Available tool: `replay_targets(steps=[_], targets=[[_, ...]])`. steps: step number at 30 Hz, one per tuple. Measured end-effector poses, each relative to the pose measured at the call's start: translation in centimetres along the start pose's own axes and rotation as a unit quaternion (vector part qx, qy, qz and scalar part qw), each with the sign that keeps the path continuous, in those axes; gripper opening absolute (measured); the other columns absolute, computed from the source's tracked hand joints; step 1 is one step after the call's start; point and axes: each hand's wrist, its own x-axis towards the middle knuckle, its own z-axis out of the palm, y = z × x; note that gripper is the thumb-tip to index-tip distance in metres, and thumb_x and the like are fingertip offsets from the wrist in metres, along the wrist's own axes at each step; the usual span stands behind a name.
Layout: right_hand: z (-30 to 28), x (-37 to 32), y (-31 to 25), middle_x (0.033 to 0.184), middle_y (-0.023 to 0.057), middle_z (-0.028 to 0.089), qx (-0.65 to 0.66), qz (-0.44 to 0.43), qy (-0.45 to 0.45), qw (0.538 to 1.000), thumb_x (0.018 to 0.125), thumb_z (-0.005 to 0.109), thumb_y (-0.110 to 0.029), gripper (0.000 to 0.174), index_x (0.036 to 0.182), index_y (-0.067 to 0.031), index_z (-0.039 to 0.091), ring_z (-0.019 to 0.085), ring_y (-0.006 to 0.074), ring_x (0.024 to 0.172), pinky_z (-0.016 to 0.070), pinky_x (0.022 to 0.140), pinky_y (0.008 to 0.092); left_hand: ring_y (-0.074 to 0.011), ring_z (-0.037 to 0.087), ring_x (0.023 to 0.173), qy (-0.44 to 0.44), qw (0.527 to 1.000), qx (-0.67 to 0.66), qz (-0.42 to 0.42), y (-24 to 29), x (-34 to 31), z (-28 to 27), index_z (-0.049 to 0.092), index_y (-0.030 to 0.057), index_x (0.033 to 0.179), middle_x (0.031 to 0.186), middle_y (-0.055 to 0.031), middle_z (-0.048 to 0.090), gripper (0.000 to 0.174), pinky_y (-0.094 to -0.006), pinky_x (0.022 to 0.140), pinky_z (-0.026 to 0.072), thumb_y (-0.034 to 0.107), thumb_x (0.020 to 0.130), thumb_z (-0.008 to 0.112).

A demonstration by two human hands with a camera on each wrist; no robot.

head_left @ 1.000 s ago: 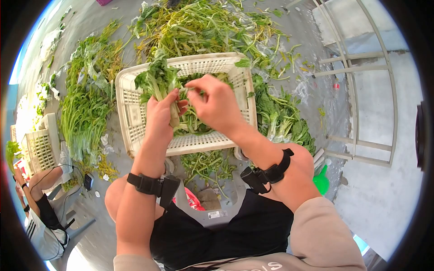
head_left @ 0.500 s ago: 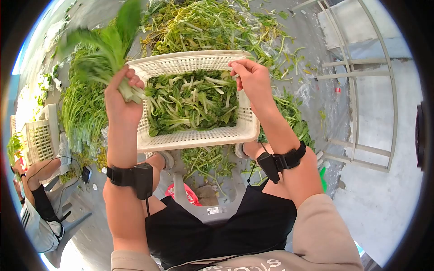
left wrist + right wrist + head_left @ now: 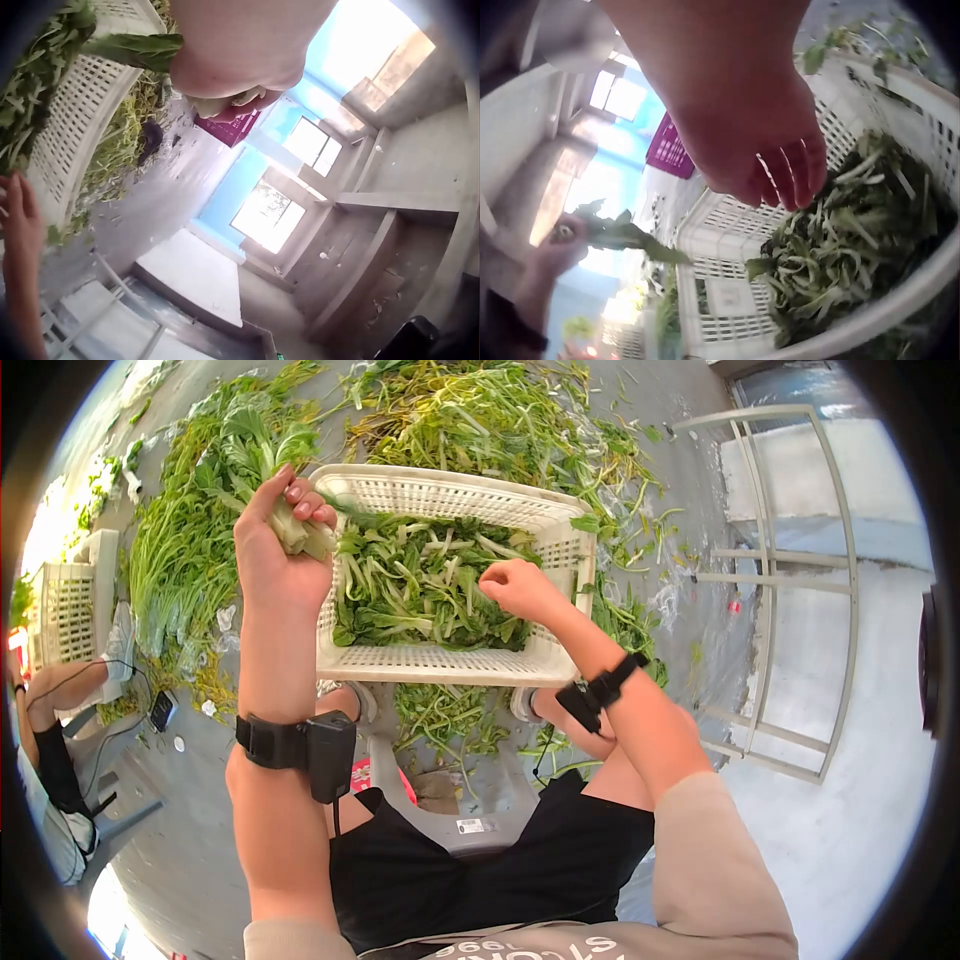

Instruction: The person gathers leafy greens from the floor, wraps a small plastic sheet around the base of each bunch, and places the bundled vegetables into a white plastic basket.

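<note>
The left hand (image 3: 285, 550) (image 3: 240, 64) grips the pale stem end of a leafy green bunch (image 3: 252, 450) above the left edge of a white slotted basket (image 3: 450, 674) (image 3: 727, 296). A long leaf from the bunch (image 3: 626, 234) hangs toward the basket in the right wrist view. Loose leaves and pale stems (image 3: 430, 585) (image 3: 840, 240) cover the basket's bottom. Over their right side is the right hand (image 3: 528, 592) (image 3: 757, 142), its fingers loosely bent downward together. Nothing shows in it, though its fingertips are partly hidden.
Piles of greens (image 3: 185, 550) and yellowed stems (image 3: 480, 430) lie on the floor left of and beyond the basket. A metal frame (image 3: 853, 595) stands at the right. Another person sits at the far left beside a second basket (image 3: 66, 610). A purple crate (image 3: 669, 150) stands farther off.
The left hand moved from over the basket to its left side with the bunch. The right hand moved apart from it, then lowered over the basket's right part.
</note>
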Motion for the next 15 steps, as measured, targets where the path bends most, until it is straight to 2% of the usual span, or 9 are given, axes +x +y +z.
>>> replay_targets(steps=[1,3,4,5,7,8,12,14,15], targets=[[0.5,1.6,-0.4,0.096,0.0155,0.073,-0.006,-0.003,-0.004,1.000,0.085,0.062,-0.025,0.028,0.103,-0.0068,0.074,0.069,0.0322,0.091,0.0542,0.082,0.0424,-0.0121,0.047,0.062,0.003,1.000,-0.005,0.006,0.8,-0.1,-0.2,0.051,0.0057,0.090,0.073,-0.0010,0.049,0.011,-0.0277,0.061,0.0414,0.007,0.093,0.061],[2.3,5.1,-0.5,0.099,0.0153,0.073,-0.151,-0.037,0.002,0.988,0.085,0.060,-0.022,0.026,0.103,-0.0078,0.073,0.069,0.0318,0.091,0.0543,0.083,0.0435,-0.0120,0.047,0.063,0.051,0.998,-0.017,0.027,2.3,-0.5,-0.9,0.050,0.0060,0.088,0.074,-0.0011,0.049,0.012,-0.0278,0.062,0.0416,0.006,0.093,0.061],[3.3,6.6,-0.3,0.100,0.0165,0.072,-0.198,-0.062,-0.006,0.978,0.086,0.059,-0.017,0.023,0.101,-0.0051,0.072,0.068,0.0334,0.089,0.0551,0.080,0.0455,-0.0120,0.047,0.063,0.056,0.998,-0.020,0.032,3.1,-0.6,-1.2,0.050,0.0060,0.088,0.074,-0.0011,0.049,0.012,-0.0278,0.062,0.0416,0.006,0.093,0.061],[4.3,8.2,-0.3,0.100,0.0165,0.072,-0.202,-0.066,-0.011,0.977,0.086,0.059,-0.017,0.023,0.101,-0.0051,0.072,0.068,0.0334,0.089,0.0551,0.080,0.0455,-0.0118,0.047,0.063,0.055,0.997,-0.022,0.042,3.9,-0.7,-1.6,0.050,0.0063,0.088,0.074,-0.0011,0.049,0.013,-0.0279,0.062,0.0417,0.006,0.093,0.061],[6.5,11.2,-0.5,0.096,0.0175,0.070,-0.365,-0.053,-0.117,0.922,0.088,0.057,-0.012,0.020,0.096,-0.0016,0.071,0.067,0.0354,0.085,0.0557,0.074,0.0462,-0.0114,0.047,0.064,0.056,0.996,-0.024,0.064,5.4,-1.1,-2.4,0.049,0.0069,0.087,0.074,-0.0010,0.049,0.014,-0.0280,0.062,0.0419,0.006,0.093,0.062],[7.7,12.4,-1.2,0.094,0.0186,0.068,-0.384,-0.049,-0.148,0.910,0.089,0.055,-0.008,0.017,0.094,0.0012,0.068,0.066,0.0358,0.083,0.0559,0.070,0.0457,-0.0110,0.047,0.064,0.066,0.995,-0.019,0.079,5.8,-1.3,-2.6,0.048,0.0070,0.088,0.075,-0.0012,0.050,0.014,-0.0277,0.063,0.0418,0.007,0.093,0.062],[13.1,15.6,-5.0,0.101,0.0191,0.067,-0.328,-0.024,-0.194,0.924,0.092,0.053,-0.008,0.019,0.102,0.0003,0.066,0.065,0.0355,0.088,0.0554,0.075,0.0476,-0.0109,0.047,0.065,0.087,0.991,-0.012,0.101,6.5,-1.9,-3.0,0.048,0.0068,0.088,0.075,-0.0013,0.050,0.014,-0.0276,0.064,0.0415,0.007,0.093,0.061],[16.2,17.4,-6.3,0.133,0.0206,0.057,-0.223,-0.029,-0.218,0.950,0.099,0.052,-0.024,0.042,0.136,-0.0047,0.054,0.058,0.0366,0.117,0.0504,0.096,0.0481,-0.0110,0.047,0.065,0.112,0.989,0.000,0.100,6.5,-2.2,-2.6,0.049,0.0065,0.089,0.076,-0.0013,0.050,0.013,-0.0277,0.064,0.0414,0.007,0.094,0.061],[17.7,18.0,-6.9,0.133,0.0206,0.057,-0.218,-0.032,-0.222,0.950,0.099,0.052,-0.024,0.042,0.136,-0.0047,0.054,0.058,0.0366,0.117,0.0504,0.096,0.0481,-0.0110,0.047,0.065,0.116,0.988,0.006,0.101,6.5,-2.5,-2.3,0.049,0.0065,0.089,0.076,-0.0013,0.050,0.013,-0.0277,0.064,0.0414,0.007,0.094,0.061]])
